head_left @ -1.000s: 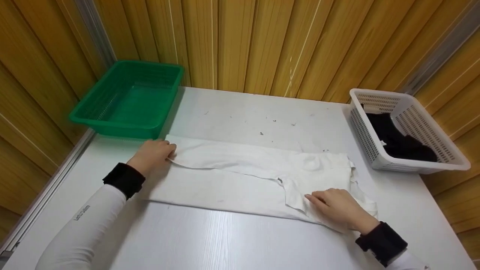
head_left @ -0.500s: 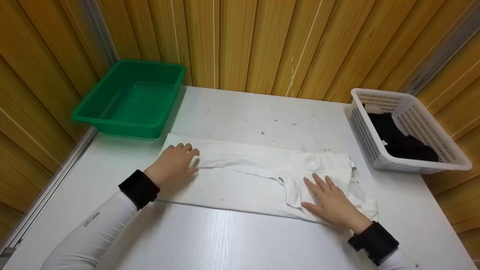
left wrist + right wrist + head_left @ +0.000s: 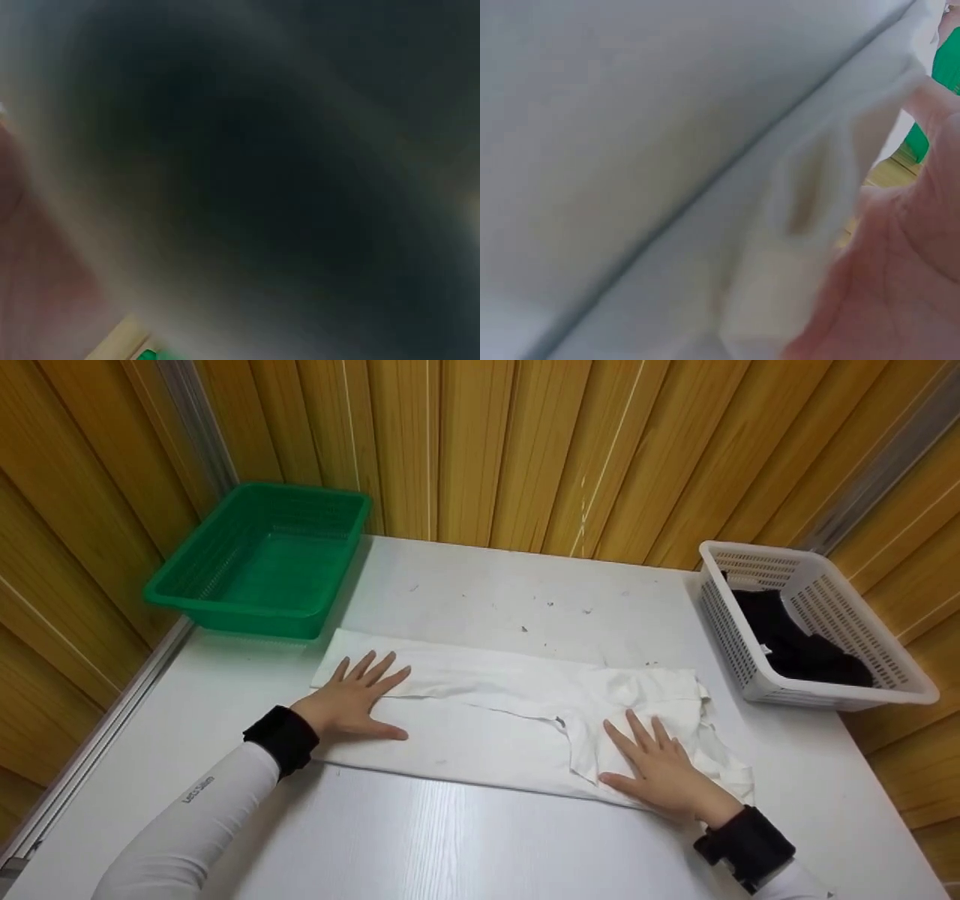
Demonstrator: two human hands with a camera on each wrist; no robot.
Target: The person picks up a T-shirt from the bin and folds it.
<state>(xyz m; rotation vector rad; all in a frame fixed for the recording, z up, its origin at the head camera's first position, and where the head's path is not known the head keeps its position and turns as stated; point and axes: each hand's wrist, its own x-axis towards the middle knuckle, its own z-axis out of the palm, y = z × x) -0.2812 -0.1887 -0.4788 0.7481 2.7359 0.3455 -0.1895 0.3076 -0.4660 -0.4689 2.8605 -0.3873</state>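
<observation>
A white garment [image 3: 480, 735], its exact kind unclear, lies folded lengthwise across the white table [image 3: 450, 847]. Its left part is fairly flat, while the right end is rumpled with a ragged-looking edge. My left hand [image 3: 352, 701] rests on the left end, fingers spread and straight. On the rumpled right part lies my right hand [image 3: 660, 772], palm down with fingers spread. The left wrist view is mostly dark and blurred. In the right wrist view, part of the right hand [image 3: 900, 277] shows beside creased white cloth [image 3: 667, 165].
At the back left stands a green plastic basket [image 3: 255, 619] with nothing visible inside. A white slatted basket [image 3: 832, 694] at the right holds black cloth [image 3: 795, 637]. Wood-patterned walls [image 3: 480, 450] border the table at the back and sides.
My left hand has let go of the garment's left edge, moved slightly right and spread out on the cloth. My right hand's fingers have straightened and spread in roughly the same place.
</observation>
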